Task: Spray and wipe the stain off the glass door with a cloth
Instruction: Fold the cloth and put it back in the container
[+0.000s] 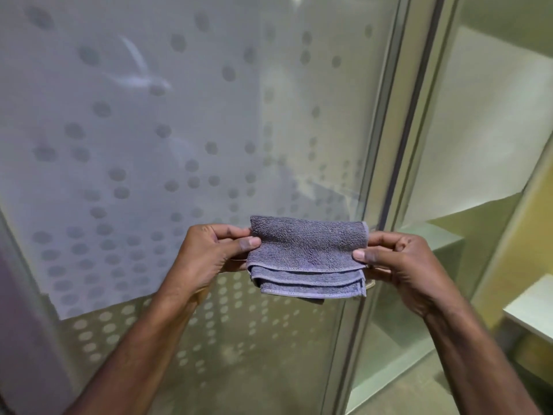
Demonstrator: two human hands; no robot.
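A frosted glass door point(125, 181) with a pattern of round dots fills the view ahead. A pale curved smear point(136, 73) shows on it at the upper left. In front of the door, at chest height, I hold a folded grey-purple terry cloth point(305, 253) between both hands. My left hand point(209, 253) pinches its left edge with thumb and fingers. My right hand point(398, 265) pinches its right edge the same way. The cloth is folded into several layers and hangs clear of the glass. No spray bottle is in view.
A metal door frame point(398, 163) runs down the right side of the glass. Beyond it is a clear pane with pale walls and a white ledge point(532, 301) at the right edge. A dark strip point(18, 310) borders the door at lower left.
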